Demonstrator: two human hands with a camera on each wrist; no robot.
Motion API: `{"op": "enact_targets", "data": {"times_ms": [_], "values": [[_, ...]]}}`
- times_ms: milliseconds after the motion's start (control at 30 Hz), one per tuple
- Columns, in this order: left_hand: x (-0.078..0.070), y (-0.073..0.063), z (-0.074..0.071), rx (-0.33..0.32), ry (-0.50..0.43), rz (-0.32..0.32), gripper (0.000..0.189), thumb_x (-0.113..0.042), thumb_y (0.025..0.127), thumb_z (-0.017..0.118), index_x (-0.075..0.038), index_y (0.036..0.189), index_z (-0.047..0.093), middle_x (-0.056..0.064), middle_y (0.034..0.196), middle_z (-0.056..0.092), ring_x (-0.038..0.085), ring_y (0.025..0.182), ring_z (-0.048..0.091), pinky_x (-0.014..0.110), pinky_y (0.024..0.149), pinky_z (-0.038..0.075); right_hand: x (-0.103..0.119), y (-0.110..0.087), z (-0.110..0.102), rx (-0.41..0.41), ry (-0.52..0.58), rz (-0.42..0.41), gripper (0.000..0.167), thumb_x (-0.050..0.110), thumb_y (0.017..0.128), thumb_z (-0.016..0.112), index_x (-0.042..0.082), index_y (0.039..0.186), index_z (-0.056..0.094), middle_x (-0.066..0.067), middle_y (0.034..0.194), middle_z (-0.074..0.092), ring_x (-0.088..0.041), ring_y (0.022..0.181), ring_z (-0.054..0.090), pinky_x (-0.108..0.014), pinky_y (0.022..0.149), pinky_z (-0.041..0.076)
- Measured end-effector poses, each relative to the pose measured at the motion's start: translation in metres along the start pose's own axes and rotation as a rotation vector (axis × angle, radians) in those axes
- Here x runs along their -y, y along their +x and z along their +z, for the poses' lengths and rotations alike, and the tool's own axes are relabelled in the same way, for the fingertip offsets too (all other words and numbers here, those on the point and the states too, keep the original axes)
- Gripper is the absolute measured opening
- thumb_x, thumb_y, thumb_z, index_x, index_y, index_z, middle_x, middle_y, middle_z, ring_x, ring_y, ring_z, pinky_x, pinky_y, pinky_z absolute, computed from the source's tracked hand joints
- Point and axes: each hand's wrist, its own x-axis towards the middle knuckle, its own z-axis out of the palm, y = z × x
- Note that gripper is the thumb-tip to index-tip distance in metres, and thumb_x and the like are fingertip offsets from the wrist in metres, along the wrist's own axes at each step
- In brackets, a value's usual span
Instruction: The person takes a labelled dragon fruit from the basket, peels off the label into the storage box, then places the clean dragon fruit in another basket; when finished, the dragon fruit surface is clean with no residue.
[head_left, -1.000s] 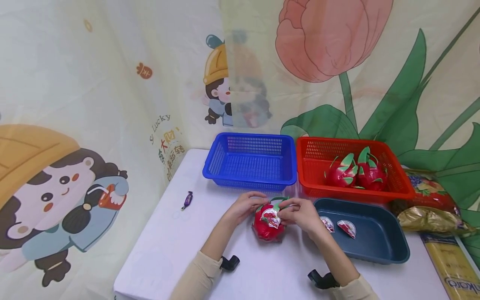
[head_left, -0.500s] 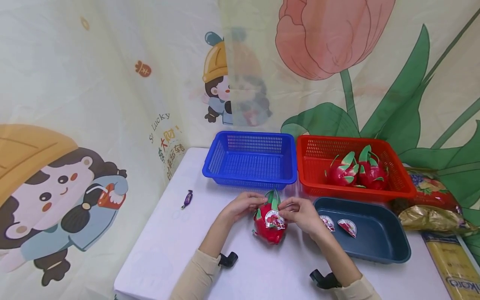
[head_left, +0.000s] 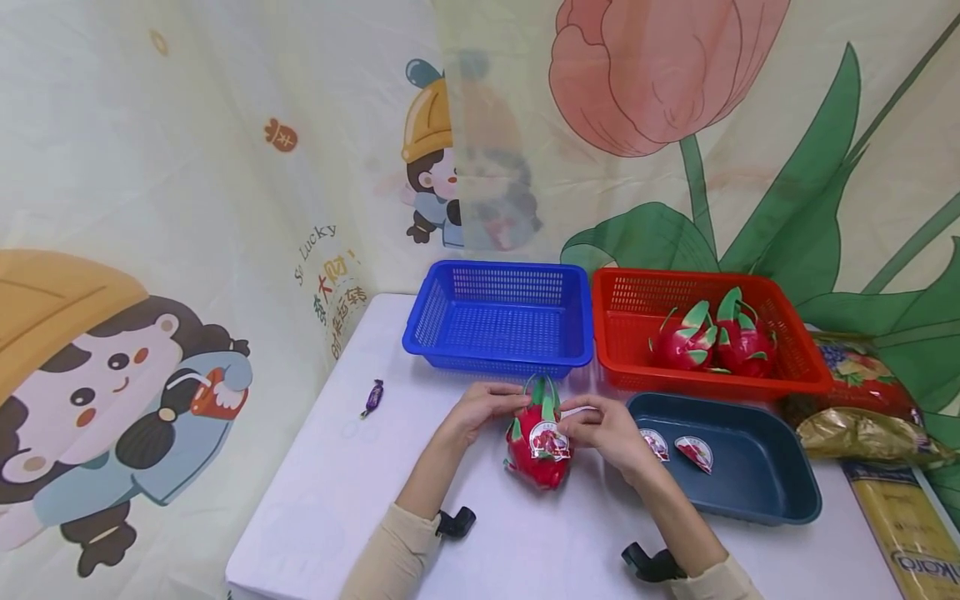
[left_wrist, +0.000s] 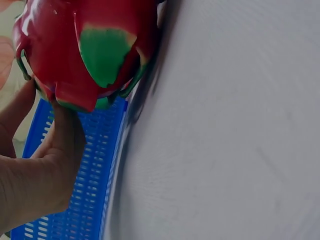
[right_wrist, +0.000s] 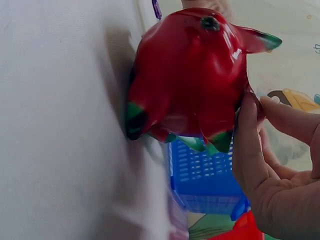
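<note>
A red dragon fruit [head_left: 542,475] with green-tipped scales lies on the white table, leafy end toward the back. On its upper side is a round white-edged sticker [head_left: 549,442] with a fruit picture. My left hand [head_left: 482,412] holds the fruit's left side near the leaves; in the left wrist view, thumb and fingers grip by the green tips of the dragon fruit [left_wrist: 107,55]. From the right, my right hand [head_left: 611,433] pinches the sticker's edge. In the right wrist view the dragon fruit [right_wrist: 185,75] hides most of the sticker.
Behind stand a blue basket [head_left: 498,362] and a red basket [head_left: 622,375] with two more dragon fruits [head_left: 742,348]. A dark blue tray [head_left: 765,492] at right contains stickers [head_left: 695,455]. A purple-wrapped candy [head_left: 372,398] lies left; packaged goods [head_left: 873,442] lie far right.
The dragon fruit has turned between the hands, so its leaves now point toward the back and its sticker faces up nearer the right hand. Both hands stay around it.
</note>
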Motion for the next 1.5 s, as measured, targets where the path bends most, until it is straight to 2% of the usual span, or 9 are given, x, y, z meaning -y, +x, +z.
{"op": "enact_targets", "data": {"times_ms": [133, 267, 467, 667, 900, 1100, 1233, 1400, 1500], "values": [[0.003, 0.000, -0.001, 0.017, -0.105, -0.010, 0.035, -0.001, 0.095, 0.072, 0.014, 0.125, 0.067, 0.006, 0.096, 0.079, 0.009, 0.081, 0.073, 0.024, 0.079, 0.060, 0.001, -0.001, 0.001, -0.029, -0.007, 0.016, 0.054, 0.021, 0.086, 0.088, 0.000, 0.131, 0.066, -0.014, 0.103, 0.079, -0.028, 0.098, 0.077, -0.040, 0.085, 0.064], [0.004, -0.001, 0.000, 0.024, -0.153, -0.006, 0.036, 0.001, 0.094, 0.071, 0.014, 0.128, 0.066, 0.006, 0.098, 0.079, 0.009, 0.081, 0.073, 0.022, 0.076, 0.060, 0.000, -0.001, 0.002, -0.030, -0.001, 0.036, 0.052, 0.019, 0.085, 0.088, -0.001, 0.127, 0.067, -0.015, 0.102, 0.079, -0.029, 0.099, 0.076, -0.040, 0.085, 0.064], [0.001, -0.003, 0.005, -0.021, -0.116, 0.014, 0.041, -0.004, 0.089, 0.079, 0.008, 0.128, 0.069, 0.007, 0.103, 0.079, 0.011, 0.084, 0.074, 0.025, 0.077, 0.062, -0.001, -0.002, 0.003, -0.070, 0.009, 0.077, 0.045, 0.019, 0.083, 0.090, -0.001, 0.119, 0.071, -0.014, 0.097, 0.079, -0.027, 0.094, 0.077, -0.037, 0.082, 0.064], [-0.003, -0.006, 0.005, -0.043, -0.084, 0.021, 0.044, -0.004, 0.088, 0.081, 0.006, 0.129, 0.070, 0.010, 0.108, 0.079, 0.013, 0.089, 0.075, 0.030, 0.084, 0.063, 0.001, -0.006, 0.003, -0.126, 0.024, 0.096, 0.031, 0.017, 0.083, 0.090, 0.000, 0.100, 0.070, -0.015, 0.095, 0.079, -0.026, 0.087, 0.077, -0.037, 0.080, 0.065], [-0.004, -0.005, 0.002, -0.021, -0.118, 0.024, 0.046, 0.001, 0.089, 0.078, 0.009, 0.133, 0.066, 0.010, 0.110, 0.078, 0.012, 0.089, 0.075, 0.032, 0.086, 0.063, 0.002, -0.005, -0.001, -0.091, 0.027, 0.079, 0.033, 0.017, 0.085, 0.089, 0.006, 0.086, 0.058, -0.015, 0.101, 0.079, -0.028, 0.095, 0.077, -0.034, 0.083, 0.063], [-0.006, -0.008, 0.000, 0.002, -0.112, 0.021, 0.047, 0.002, 0.090, 0.077, 0.010, 0.134, 0.064, 0.013, 0.116, 0.077, 0.013, 0.092, 0.075, 0.035, 0.090, 0.062, -0.006, 0.001, -0.007, 0.013, 0.159, 0.098, 0.050, 0.012, 0.088, 0.084, 0.016, 0.075, 0.037, -0.011, 0.099, 0.080, -0.022, 0.097, 0.077, -0.027, 0.076, 0.060], [-0.004, -0.006, -0.001, 0.012, -0.100, 0.033, 0.046, 0.002, 0.091, 0.075, 0.009, 0.135, 0.064, 0.014, 0.116, 0.077, 0.014, 0.094, 0.075, 0.034, 0.091, 0.062, -0.006, 0.001, -0.015, 0.090, 0.299, 0.120, 0.047, 0.010, 0.095, 0.077, 0.018, 0.074, 0.035, -0.005, 0.097, 0.080, -0.017, 0.094, 0.077, -0.025, 0.077, 0.060], [-0.002, -0.006, -0.004, 0.048, -0.073, 0.049, 0.045, 0.001, 0.093, 0.073, 0.007, 0.137, 0.064, 0.024, 0.126, 0.071, 0.018, 0.097, 0.076, 0.033, 0.090, 0.062, -0.002, 0.000, -0.027, 0.036, 0.442, 0.139, 0.042, 0.010, 0.099, 0.072, 0.019, 0.072, 0.041, -0.001, 0.092, 0.079, -0.017, 0.090, 0.076, -0.027, 0.083, 0.062], [-0.002, -0.006, -0.004, 0.051, -0.084, 0.039, 0.045, 0.001, 0.093, 0.074, 0.007, 0.136, 0.064, 0.028, 0.131, 0.066, 0.017, 0.097, 0.076, 0.032, 0.089, 0.062, 0.000, -0.001, -0.035, -0.012, 0.375, 0.121, 0.038, 0.013, 0.096, 0.076, 0.018, 0.074, 0.046, 0.001, 0.090, 0.078, -0.017, 0.090, 0.076, -0.029, 0.084, 0.062]]}}
